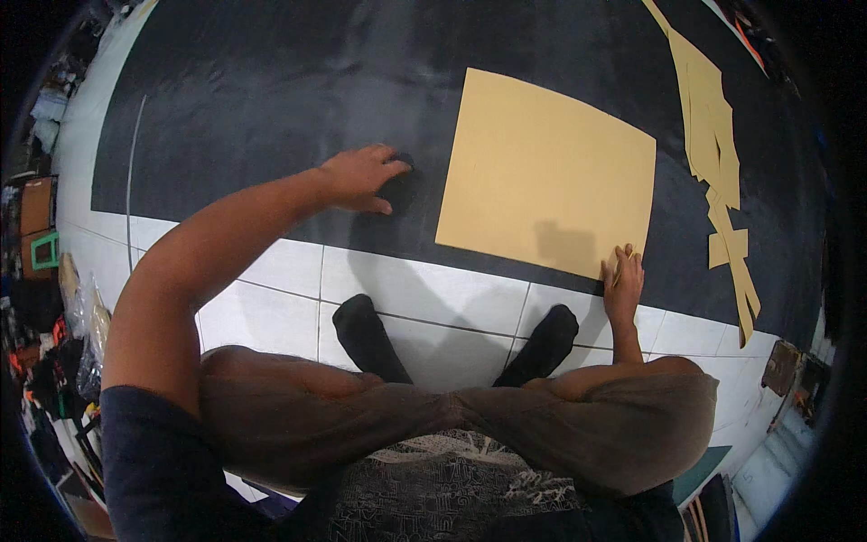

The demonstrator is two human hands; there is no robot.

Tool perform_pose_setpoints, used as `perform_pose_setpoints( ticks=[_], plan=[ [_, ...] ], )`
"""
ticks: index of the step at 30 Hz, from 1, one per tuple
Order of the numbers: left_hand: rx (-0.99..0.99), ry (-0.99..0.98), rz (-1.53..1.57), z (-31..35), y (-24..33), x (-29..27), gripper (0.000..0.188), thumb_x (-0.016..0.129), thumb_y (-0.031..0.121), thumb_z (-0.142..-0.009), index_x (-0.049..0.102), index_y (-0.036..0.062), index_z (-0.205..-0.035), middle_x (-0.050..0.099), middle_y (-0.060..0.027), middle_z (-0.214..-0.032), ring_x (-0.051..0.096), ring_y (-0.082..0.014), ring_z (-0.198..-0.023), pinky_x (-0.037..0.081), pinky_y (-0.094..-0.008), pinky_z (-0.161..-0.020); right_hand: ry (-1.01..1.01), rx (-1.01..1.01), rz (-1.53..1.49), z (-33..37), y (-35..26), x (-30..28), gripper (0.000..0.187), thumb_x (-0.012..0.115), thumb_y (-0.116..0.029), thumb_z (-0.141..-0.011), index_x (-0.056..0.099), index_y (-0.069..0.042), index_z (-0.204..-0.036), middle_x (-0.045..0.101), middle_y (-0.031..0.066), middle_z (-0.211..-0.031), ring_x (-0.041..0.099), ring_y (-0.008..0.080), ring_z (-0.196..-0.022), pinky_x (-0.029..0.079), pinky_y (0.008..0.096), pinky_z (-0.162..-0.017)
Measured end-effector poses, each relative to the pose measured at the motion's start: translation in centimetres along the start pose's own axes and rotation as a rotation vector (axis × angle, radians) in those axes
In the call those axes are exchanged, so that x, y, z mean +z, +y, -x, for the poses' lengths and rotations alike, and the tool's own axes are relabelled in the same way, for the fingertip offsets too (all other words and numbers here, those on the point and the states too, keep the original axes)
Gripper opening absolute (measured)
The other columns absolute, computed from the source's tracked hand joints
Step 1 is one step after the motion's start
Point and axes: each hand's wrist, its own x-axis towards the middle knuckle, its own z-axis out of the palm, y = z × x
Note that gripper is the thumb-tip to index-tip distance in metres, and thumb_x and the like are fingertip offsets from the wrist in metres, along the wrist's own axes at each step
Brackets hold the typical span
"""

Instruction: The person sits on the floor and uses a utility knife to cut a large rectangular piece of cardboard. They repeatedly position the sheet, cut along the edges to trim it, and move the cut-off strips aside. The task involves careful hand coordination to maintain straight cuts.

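A large tan sheet point(551, 163) with four straight-cut sides lies on the black mat point(271, 117), right of the middle. My right hand point(623, 278) is at the sheet's near right corner, fingers bent over it and the thumb close by. What sits under those fingertips is partly hidden. Left of the sheet, my left hand point(366, 178) hovers over or rests on the black mat; which of these I cannot tell. Its fingers are apart, nothing is in them, and a gap separates them from the sheet.
Tan offcuts point(709, 126), long and irregular, lie along the mat's right side. A thin metal strip point(134, 172) lies at its left end. White floor tiles point(406, 262) run along the near edge, with my socked feet point(366, 330) on them. Clutter and plastic bags point(90, 334) line the left.
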Motion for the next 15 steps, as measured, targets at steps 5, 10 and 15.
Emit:
perform_pose_setpoints(
  ticks=[5, 10, 15],
  plan=[
    [0.072, 0.12, -0.048, -2.1, 1.0, 3.2, 0.093, 0.077, 0.047, -0.088, 0.029, 0.016, -0.16, 0.02, -0.0173, -0.168, 0.022, -0.0392, -0.154, 0.028, -0.0507, -0.125, -0.02, 0.019, 0.019, 1.8, -0.7, 0.2, 0.049, 0.065, -0.031, -0.1, 0.055, -0.012, -0.144, 0.045, 0.0174, -0.158, 0.032, 0.0423, -0.15, 0.022, 0.062, -0.121],
    [0.102, 0.213, -0.103, -4.6, 1.7, 4.9, 0.101, 0.069, 0.063, -0.088, 0.02, 0.0186, -0.163, 0.009, -0.0152, -0.171, 0.013, -0.0377, -0.157, 0.022, -0.0532, -0.127, -0.025, 0.013, -0.01, 2.1, -0.6, 0.4, 0.049, 0.067, -0.03, -0.099, 0.056, -0.012, -0.143, 0.045, 0.0164, -0.157, 0.03, 0.0437, -0.15, 0.021, 0.0644, -0.121],
    [0.105, 0.21, -0.057, -5.7, 2.2, 4.2, 0.105, 0.07, 0.065, -0.086, 0.021, 0.0114, -0.162, 0.008, -0.0153, -0.171, 0.012, -0.0371, -0.158, 0.022, -0.0604, -0.124, -0.037, 0.017, -0.026, 2.3, -0.9, 0.3, 0.049, 0.068, -0.029, -0.098, 0.056, -0.014, -0.143, 0.043, 0.0149, -0.159, 0.028, 0.0445, -0.151, 0.019, 0.0653, -0.121]
  ],
)
